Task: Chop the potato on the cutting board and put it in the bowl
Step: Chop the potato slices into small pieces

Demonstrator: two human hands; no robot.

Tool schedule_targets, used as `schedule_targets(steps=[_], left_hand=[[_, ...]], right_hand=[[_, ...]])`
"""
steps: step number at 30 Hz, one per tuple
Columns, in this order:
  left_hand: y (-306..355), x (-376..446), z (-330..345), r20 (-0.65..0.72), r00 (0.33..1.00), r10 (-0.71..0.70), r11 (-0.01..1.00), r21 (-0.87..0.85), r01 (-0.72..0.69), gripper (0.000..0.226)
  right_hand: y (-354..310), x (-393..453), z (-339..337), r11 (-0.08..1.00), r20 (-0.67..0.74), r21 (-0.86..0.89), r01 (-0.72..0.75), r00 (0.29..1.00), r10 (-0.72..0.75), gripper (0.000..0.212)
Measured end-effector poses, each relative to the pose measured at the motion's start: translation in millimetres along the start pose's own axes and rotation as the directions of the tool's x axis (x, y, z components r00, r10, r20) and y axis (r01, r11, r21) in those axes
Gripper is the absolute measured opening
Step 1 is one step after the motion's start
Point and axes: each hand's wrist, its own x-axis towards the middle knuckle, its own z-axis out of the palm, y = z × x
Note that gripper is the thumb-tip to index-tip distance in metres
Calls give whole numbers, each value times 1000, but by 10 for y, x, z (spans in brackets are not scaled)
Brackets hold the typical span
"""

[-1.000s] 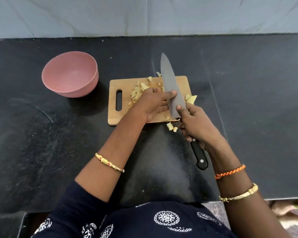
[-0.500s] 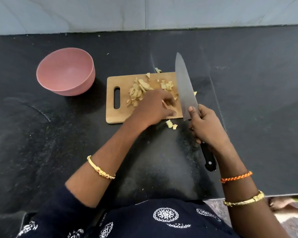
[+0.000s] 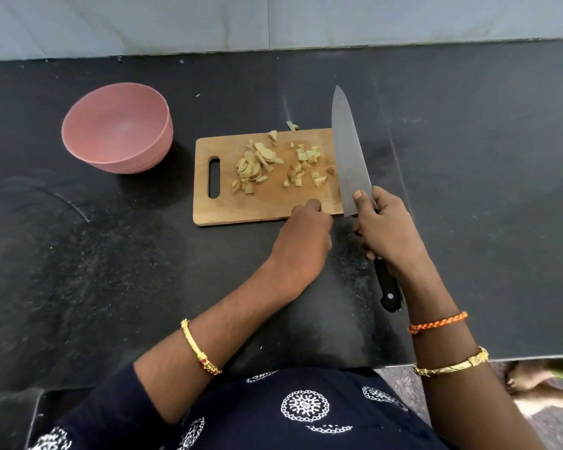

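Sliced and diced potato pieces (image 3: 257, 167) lie in two loose heaps on the wooden cutting board (image 3: 260, 206). The pink bowl (image 3: 137, 160) stands empty to the board's left. My right hand (image 3: 387, 228) grips the black handle of a large knife (image 3: 350, 157); its blade lies along the board's right edge, tip pointing away from me. My left hand (image 3: 303, 241) is at the board's front right corner with fingers curled down onto the counter. What lies under those fingers is hidden.
The black stone counter (image 3: 111, 271) runs to a pale wall at the back; its front edge is at my waist. One stray potato bit (image 3: 292, 125) lies on the counter just behind the board.
My left hand has drawn back from the pieces on the board to the front right corner, covering the bits that lay on the counter. The knife has shifted right to the board's edge.
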Motion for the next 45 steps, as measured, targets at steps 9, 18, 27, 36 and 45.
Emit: schedule_targets(steps=[9, 18, 27, 36, 45], left_hand=[[-26, 143, -277, -183, 976, -120, 989, -111, 101, 13], [-263, 607, -350, -431, 900, -73, 991, -134, 16, 27], [174, 793, 15, -228, 973, 37, 999, 31, -31, 29], [-106, 682, -330, -317, 923, -220, 893, -445, 60, 14], [-679, 532, -493, -247, 776, -580, 476, -876, 77, 6]], right_hand=[[-68, 45, -60, 998, -15, 55, 18, 1000, -17, 31], [-5, 91, -264, 992, -89, 120, -41, 995, 52, 26], [80, 131, -226, 991, -117, 120, -56, 991, 70, 35], [126, -1, -103, 996, -135, -60, -73, 989, 65, 34], [-87, 63, -63, 950, -47, -275, -147, 989, 139, 29]])
